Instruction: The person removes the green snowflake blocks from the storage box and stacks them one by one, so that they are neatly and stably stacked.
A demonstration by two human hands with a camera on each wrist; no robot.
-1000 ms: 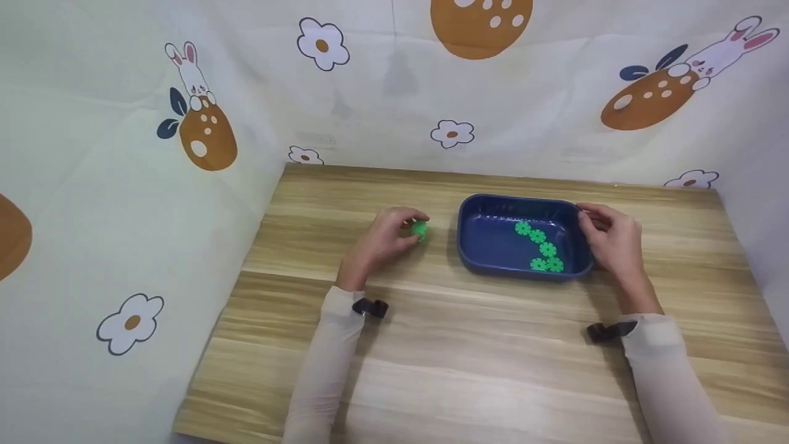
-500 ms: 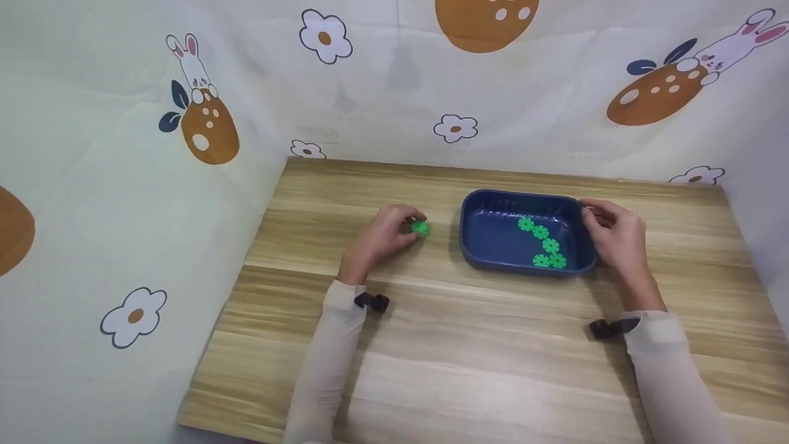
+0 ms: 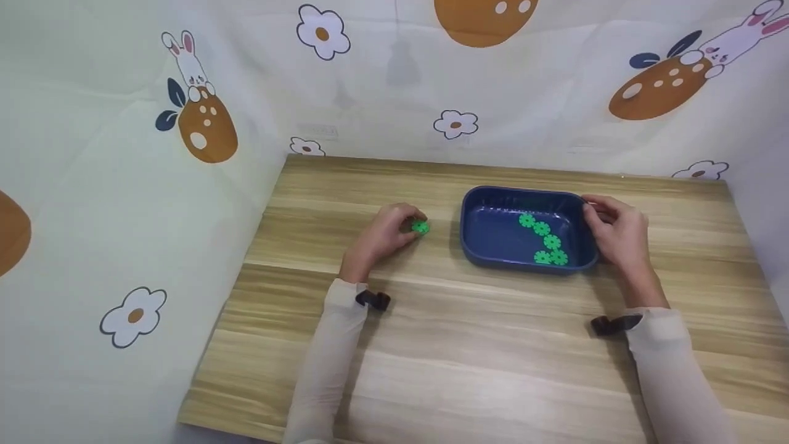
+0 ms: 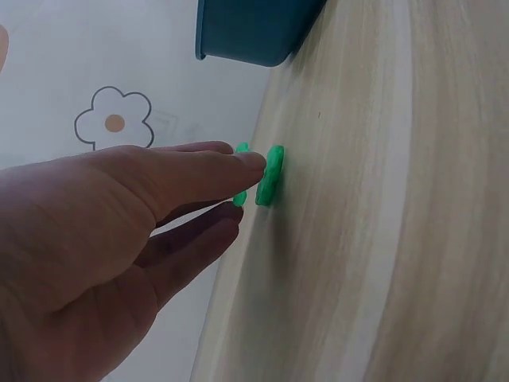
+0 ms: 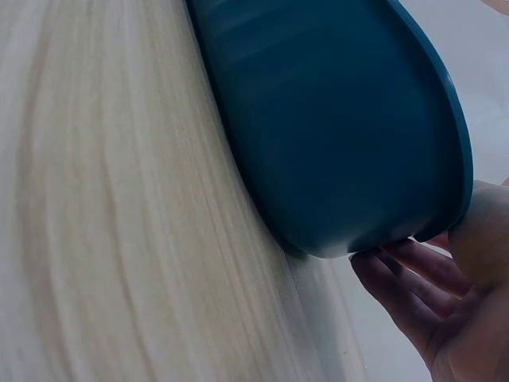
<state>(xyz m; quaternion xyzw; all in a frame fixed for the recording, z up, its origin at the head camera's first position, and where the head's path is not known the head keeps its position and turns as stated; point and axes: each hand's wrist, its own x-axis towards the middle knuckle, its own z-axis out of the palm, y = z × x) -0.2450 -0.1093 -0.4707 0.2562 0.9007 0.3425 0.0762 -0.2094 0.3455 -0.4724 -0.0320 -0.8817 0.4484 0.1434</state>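
My left hand (image 3: 385,233) pinches green notched plastic discs (image 3: 420,227) at its fingertips, low over the wooden table left of the tray. In the left wrist view, one green disc (image 4: 270,175) stands on edge near the tabletop beside the thumb tip. A second green disc (image 4: 241,197) is partly hidden by the fingers. With thumb and fingers at its right back corner, my right hand (image 3: 619,231) grips the rim of a dark blue plastic tray (image 3: 466,231). Several green notched discs (image 3: 551,242) lie in a curved row on the right side of the tray's floor.
The wooden table (image 3: 468,345) meets a fabric wall (image 3: 376,80) printed with flowers and rabbits along its back edge. More of this fabric hangs at the left. A black wrist camera (image 3: 373,300) is on the left cuff, another black camera (image 3: 613,325) on the right.
The green disc at my left fingertips has tilted and now shows more of its notched face. Both hands stay at nearly the same spots; the whole view has shifted slightly.
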